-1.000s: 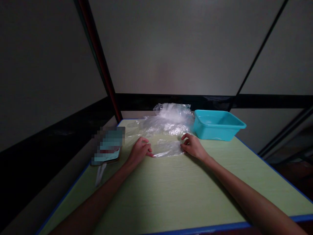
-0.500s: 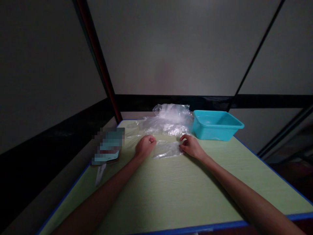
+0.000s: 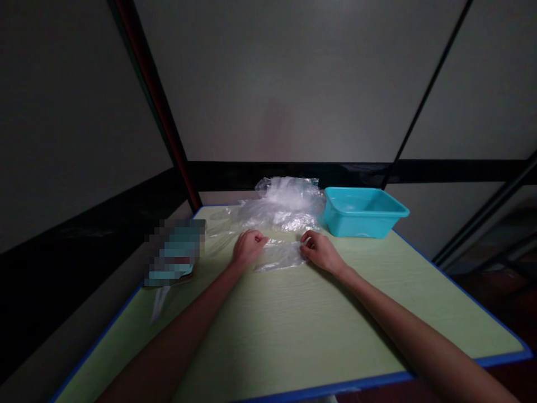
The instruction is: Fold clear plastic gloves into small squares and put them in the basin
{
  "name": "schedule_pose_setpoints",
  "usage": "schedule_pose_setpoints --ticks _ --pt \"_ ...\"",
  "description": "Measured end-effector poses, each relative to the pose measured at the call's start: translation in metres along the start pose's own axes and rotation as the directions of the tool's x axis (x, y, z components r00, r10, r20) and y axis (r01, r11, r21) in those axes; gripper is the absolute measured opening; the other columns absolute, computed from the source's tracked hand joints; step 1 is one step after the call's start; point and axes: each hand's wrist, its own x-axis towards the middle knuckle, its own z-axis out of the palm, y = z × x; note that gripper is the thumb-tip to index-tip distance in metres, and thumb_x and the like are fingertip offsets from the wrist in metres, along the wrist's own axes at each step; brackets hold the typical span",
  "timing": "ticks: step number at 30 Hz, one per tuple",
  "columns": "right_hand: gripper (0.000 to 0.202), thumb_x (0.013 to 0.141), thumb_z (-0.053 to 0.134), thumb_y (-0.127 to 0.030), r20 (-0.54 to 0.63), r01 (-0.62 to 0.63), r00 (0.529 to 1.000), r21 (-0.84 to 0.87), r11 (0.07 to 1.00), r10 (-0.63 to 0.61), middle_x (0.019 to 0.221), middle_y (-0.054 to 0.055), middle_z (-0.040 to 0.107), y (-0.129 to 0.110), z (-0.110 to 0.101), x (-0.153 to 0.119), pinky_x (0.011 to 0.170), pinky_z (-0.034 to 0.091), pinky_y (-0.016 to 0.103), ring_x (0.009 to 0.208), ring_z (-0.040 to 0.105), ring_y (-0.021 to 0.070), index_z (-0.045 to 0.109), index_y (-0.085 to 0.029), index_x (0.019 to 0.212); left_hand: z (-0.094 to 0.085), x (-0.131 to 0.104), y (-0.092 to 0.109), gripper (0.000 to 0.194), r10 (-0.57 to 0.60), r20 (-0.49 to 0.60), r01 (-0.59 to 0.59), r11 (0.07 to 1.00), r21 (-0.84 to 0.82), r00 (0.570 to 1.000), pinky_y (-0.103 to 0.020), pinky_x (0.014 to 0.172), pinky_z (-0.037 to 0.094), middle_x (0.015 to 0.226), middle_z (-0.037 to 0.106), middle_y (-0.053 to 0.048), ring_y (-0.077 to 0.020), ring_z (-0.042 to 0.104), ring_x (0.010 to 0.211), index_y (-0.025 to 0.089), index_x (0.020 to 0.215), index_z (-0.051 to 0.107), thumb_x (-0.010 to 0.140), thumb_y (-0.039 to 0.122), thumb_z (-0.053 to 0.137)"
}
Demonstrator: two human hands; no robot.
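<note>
A clear plastic bag (image 3: pixel 281 257) lies flat on the pale green table between my hands. My left hand (image 3: pixel 250 246) is closed at the bag's left end, fingers curled onto its upper corner. At the right end, my right hand (image 3: pixel 318 250) has its thumb and fingers bent around the bag's edge, pinching it. Just behind the hands is a crumpled heap of clear plastic bags (image 3: pixel 287 204), spreading toward the left.
A turquoise plastic basin (image 3: pixel 363 212) stands at the back right of the table (image 3: pixel 302 330). At the left edge lies a blurred-out item (image 3: pixel 178 252), with a clear strip (image 3: pixel 159 302) beside it. Walls rise behind and to the left.
The whole view has shifted slightly, so things appear a little further left. Both hands keep nearly the same place at the bag's ends.
</note>
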Motion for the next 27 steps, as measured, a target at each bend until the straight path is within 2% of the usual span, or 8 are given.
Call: schedule_pose_setpoints --ticks 9,20,27 --pt "0.013 0.069 0.05 -0.011 0.003 -0.013 1.0 -0.028 1.0 0.013 0.059 0.0 0.06 -0.0019 -0.001 -0.001 0.049 0.035 0.02 0.051 0.052 0.0101 0.052 -0.016 0.08 -0.0019 0.0015 -0.0016 0.021 0.012 -0.007 -0.012 1.0 -0.018 1.0 -0.024 0.06 0.037 0.061 0.053 0.0 -0.0146 0.051 0.062 0.018 0.054 0.054 0.068 0.032 0.049" --pt "0.014 0.07 0.049 -0.011 -0.005 -0.03 1.0 -0.04 0.999 0.03 0.059 0.0 0.059 -0.0016 -0.0002 -0.0015 0.048 0.034 0.02 0.05 0.052 0.0104 0.048 -0.016 0.082 -0.0058 0.0005 0.0043 0.02 -0.013 -0.002 0.013 0.999 -0.037 1.0 -0.024 0.062 0.037 0.053 0.05 0.002 -0.0157 0.05 0.063 0.019 0.044 0.049 0.061 0.027 0.053" --pt "0.015 0.068 0.049 -0.01 -0.014 -0.032 0.999 -0.048 0.998 0.032 0.061 0.0 0.059 -0.003 -0.0007 -0.003 0.049 0.035 0.02 0.052 0.052 0.011 0.047 -0.017 0.081 -0.0064 0.0014 0.0028 0.019 -0.014 -0.022 0.011 0.994 -0.112 1.0 -0.023 0.057 0.038 0.057 0.053 0.001 -0.0147 0.05 0.059 0.019 0.049 0.051 0.062 0.032 0.052"
